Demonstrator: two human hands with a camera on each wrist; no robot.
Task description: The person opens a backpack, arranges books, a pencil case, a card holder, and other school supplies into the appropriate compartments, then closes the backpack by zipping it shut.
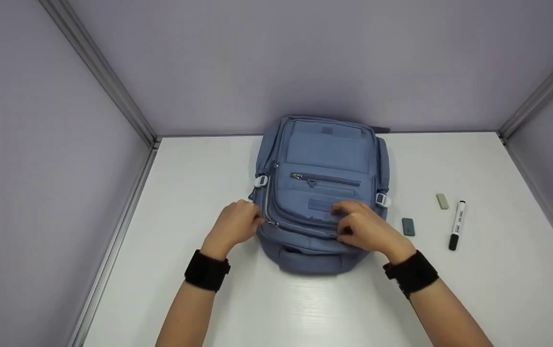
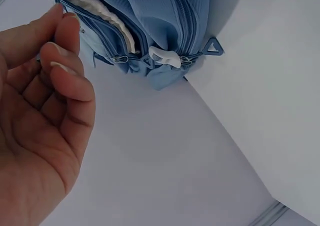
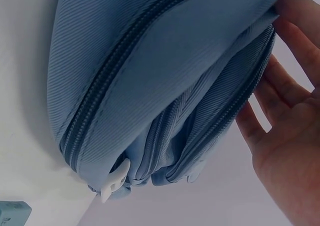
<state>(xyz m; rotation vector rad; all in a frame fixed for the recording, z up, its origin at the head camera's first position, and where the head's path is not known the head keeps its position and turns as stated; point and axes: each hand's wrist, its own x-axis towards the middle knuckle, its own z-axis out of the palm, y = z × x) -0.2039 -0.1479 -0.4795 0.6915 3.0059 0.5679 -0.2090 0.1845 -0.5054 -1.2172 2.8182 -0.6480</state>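
Observation:
A blue backpack [image 1: 327, 149] lies on its back on the white table, its top handle [image 1: 310, 262] towards the person. My left hand [image 1: 238, 222] is at the left end of the curved front zipper, thumb and forefinger pinching its zipper pull beside the metal slider [image 1: 272, 223]. In the left wrist view, the pocket's zipper stands parted, pale lining [image 2: 102, 11] showing inside. At the lower right of the front pocket my right hand [image 1: 365, 226] grips the pocket's edge. Its thumb is on the seam side and the other fingers [image 3: 282, 83] lie against the front panel.
Right of the backpack lie a dark green block [image 1: 408, 226], a small pale green block [image 1: 442, 201] and a white marker [image 1: 457, 224] with a black cap. Grey-white panels [image 1: 305, 62] enclose the table at the back and sides. White buckles [image 1: 260, 181] sit on the bag's sides.

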